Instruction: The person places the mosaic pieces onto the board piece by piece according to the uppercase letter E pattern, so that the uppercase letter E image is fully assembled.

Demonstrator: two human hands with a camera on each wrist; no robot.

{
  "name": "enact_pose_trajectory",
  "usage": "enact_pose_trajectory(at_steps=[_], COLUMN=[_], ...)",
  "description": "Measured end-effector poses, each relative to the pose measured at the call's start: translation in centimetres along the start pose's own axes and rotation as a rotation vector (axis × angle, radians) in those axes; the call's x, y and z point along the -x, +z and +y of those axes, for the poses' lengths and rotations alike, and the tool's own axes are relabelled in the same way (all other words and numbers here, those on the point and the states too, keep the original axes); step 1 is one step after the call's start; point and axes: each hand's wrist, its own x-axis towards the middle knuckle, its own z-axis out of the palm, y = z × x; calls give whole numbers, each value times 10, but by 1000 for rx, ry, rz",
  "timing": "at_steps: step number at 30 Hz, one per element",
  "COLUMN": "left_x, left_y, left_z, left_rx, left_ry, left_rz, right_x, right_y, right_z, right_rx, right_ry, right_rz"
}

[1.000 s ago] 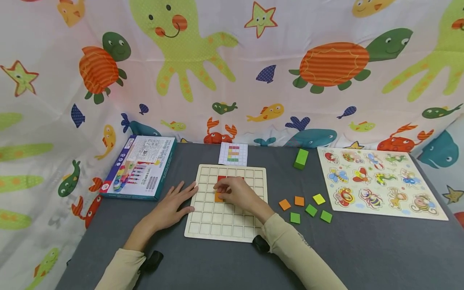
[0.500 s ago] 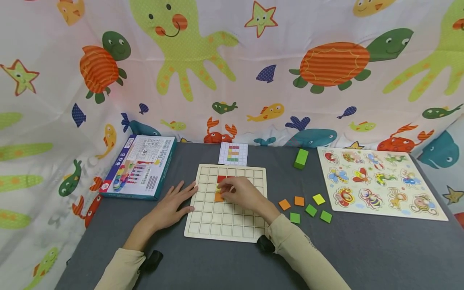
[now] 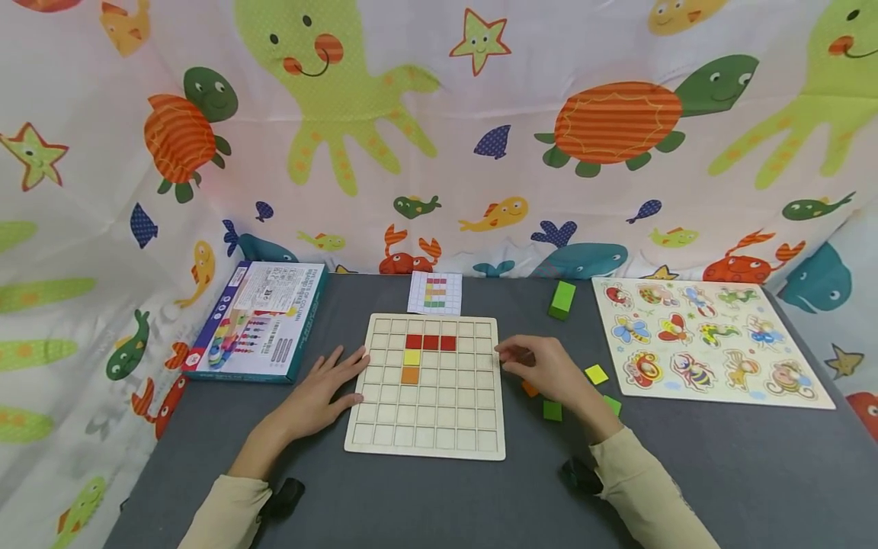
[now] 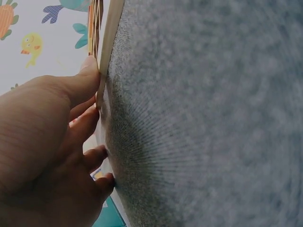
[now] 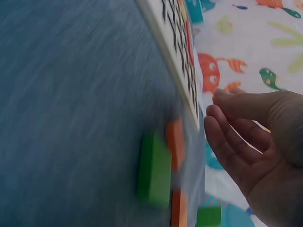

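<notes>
A wooden grid board (image 3: 439,419) lies on the table. Three red squares (image 3: 430,342) form a row in it, with a yellow square (image 3: 411,357) and then an orange square (image 3: 409,375) below the leftmost one. My left hand (image 3: 318,400) rests at the board's left edge, fingers spread and fingertips touching the rim. Just off the right edge hovers my right hand (image 3: 549,374), fingers loosely bent, nothing held. Beneath and around it lie an orange block (image 3: 530,389), a green block (image 3: 552,410) and a loose yellow block (image 3: 596,374); other blocks are partly or wholly hidden by the hand.
Behind the board lies a card (image 3: 435,293) with a coloured grid pattern. A box (image 3: 267,320) is at the back left. Stacked green blocks (image 3: 562,300) stand at the back right, beside an insect puzzle board (image 3: 713,339). A printed cloth (image 3: 453,152) hangs behind the table.
My right hand has left the squares on the board and moved right toward the loose blocks, uncovering the red, yellow and orange squares. The left hand stays at the board's edge.
</notes>
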Motion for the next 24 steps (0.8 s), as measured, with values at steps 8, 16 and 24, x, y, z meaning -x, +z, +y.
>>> enact_pose_trajectory(at_steps=[8, 16, 24], left_x=[-2, -1, -1], left_y=[1, 0, -1], left_z=[-1, -1, 1], left_rx=[-1, 0, -3], left_ry=[-14, -11, -20], left_rz=[-1, 0, -8], right_x=[20, 26, 28], right_y=[-22, -28, -25], right_z=[18, 23, 25], right_rx=[54, 117, 156], right_ry=[26, -32, -61], right_rz=[-73, -188, -115])
